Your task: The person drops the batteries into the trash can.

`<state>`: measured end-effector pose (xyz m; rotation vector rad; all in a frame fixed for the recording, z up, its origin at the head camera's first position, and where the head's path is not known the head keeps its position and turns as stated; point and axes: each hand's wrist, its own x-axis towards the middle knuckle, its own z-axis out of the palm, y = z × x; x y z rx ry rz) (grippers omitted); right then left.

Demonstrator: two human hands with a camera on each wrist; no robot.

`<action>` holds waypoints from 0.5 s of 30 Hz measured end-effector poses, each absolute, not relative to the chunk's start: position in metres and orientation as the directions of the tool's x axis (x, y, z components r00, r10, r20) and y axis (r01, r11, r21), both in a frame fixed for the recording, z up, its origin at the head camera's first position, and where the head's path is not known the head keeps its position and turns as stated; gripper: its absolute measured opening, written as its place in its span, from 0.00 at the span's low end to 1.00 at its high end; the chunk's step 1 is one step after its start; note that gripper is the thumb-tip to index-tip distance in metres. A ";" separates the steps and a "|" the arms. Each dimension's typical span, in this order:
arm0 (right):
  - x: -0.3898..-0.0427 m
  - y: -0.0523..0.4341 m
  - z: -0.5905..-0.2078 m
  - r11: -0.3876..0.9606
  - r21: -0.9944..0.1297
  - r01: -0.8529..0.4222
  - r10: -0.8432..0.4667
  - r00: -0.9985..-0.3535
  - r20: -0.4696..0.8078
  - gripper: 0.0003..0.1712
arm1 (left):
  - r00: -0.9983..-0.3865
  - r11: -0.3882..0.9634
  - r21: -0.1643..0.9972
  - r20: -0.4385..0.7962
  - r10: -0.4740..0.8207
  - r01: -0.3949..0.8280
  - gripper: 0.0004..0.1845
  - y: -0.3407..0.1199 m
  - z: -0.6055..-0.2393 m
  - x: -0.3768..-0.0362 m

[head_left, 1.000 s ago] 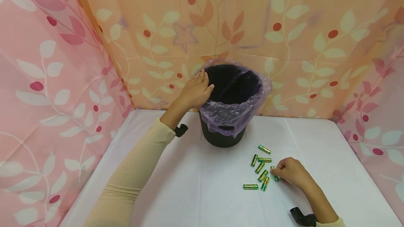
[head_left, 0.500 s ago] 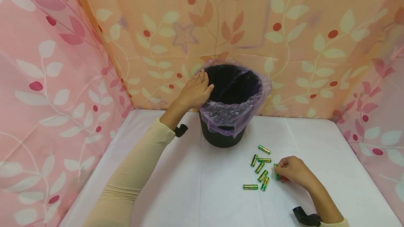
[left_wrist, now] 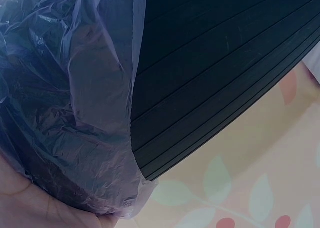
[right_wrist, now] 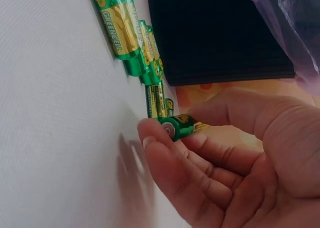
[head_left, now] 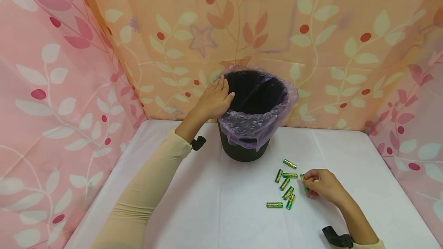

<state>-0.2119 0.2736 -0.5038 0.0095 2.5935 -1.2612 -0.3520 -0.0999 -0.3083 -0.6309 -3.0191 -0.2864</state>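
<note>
My left hand (head_left: pixel 213 101) rests on the left rim of a dark bin (head_left: pixel 238 151), its fingers laid along the edge and thumb tip over the opening. A thin purple bin liner (head_left: pixel 250 126) folds over that rim; in the left wrist view the palm (left_wrist: pixel 45 208) lies against it. Between thumb and fingertips, my right hand (head_left: pixel 323 183) pinches a green and gold battery (right_wrist: pixel 181 127), its flat end facing the camera in the right wrist view. Several matching batteries (head_left: pixel 288 193) lie loosely on the white table just left of that hand.
The bin stands near the back edge of the white-covered table (head_left: pixel 194 203). An orange leaf-patterned curtain (head_left: pixel 173 49) hangs close behind it, and pink curtains (head_left: pixel 45 126) flank both sides. Black camera mounts (head_left: pixel 337 237) sit at the wrists.
My right hand has taken up the rightmost battery and turned it in its fingertips, shifting slightly toward the back. The left hand, the bin and the other batteries have stayed in place.
</note>
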 end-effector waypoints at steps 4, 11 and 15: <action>-0.213 0.274 -0.504 0.588 -0.801 0.115 -0.118 -0.967 -0.226 0.13 | -0.916 0.900 0.174 0.085 0.391 0.400 0.37 -0.101 -0.307 -0.351; -0.213 0.274 -0.506 0.549 -0.830 0.092 -0.136 -0.971 -0.197 0.14 | -0.916 0.901 0.165 0.087 0.391 0.400 0.37 -0.100 -0.307 -0.351; -0.212 0.273 -0.505 0.561 -0.824 0.075 -0.138 -0.973 -0.182 0.14 | -0.915 0.901 0.159 0.081 0.395 0.403 0.37 -0.100 -0.308 -0.353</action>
